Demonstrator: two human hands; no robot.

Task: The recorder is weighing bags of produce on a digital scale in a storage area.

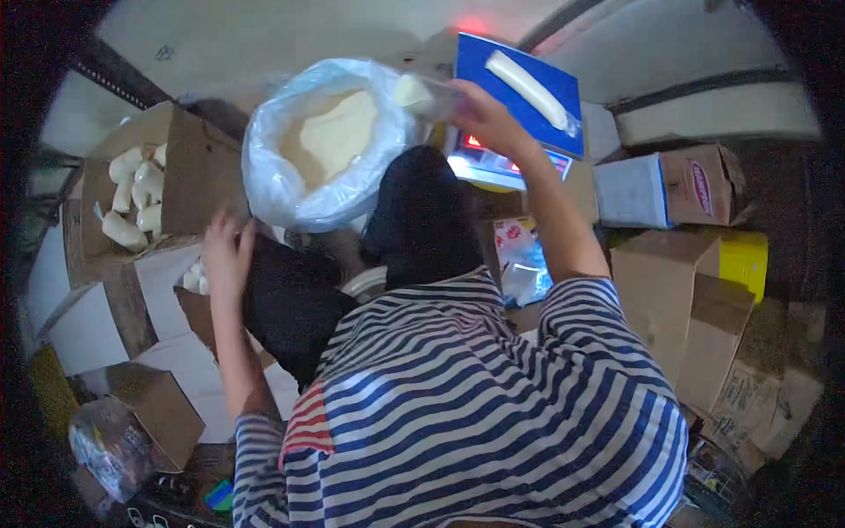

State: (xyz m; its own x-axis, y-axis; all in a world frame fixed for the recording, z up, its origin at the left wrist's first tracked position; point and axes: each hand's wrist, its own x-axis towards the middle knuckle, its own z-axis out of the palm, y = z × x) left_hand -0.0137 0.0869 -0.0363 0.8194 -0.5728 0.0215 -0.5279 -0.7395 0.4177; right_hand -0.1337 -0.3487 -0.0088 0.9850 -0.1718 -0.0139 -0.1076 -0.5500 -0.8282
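Note:
My right hand (485, 112) grips what looks like a clear scoop (436, 99) that holds a mound of pale powder. It is between a large plastic-lined sack (270, 175) of pale yellow powder (337, 135) and a digital scale (521, 79). Across the scale's blue plate lies a long filled plastic tube bag (528, 89). The scale's red display is lit and partly covered by my wrist. My left hand (228, 247), blurred, has its fingers apart and nothing visible in them. It is close to my bent knee and the near side of a cardboard box (201, 171).
Several filled pale bags (135, 185) lie in the box at left. Plastic packets (521, 257) are beside my right leg. Cardboard boxes (660, 297), a yellow container (746, 264) and a white-sided box (630, 191) stand at right. A stuffed clear bag (109, 445) sits lower left.

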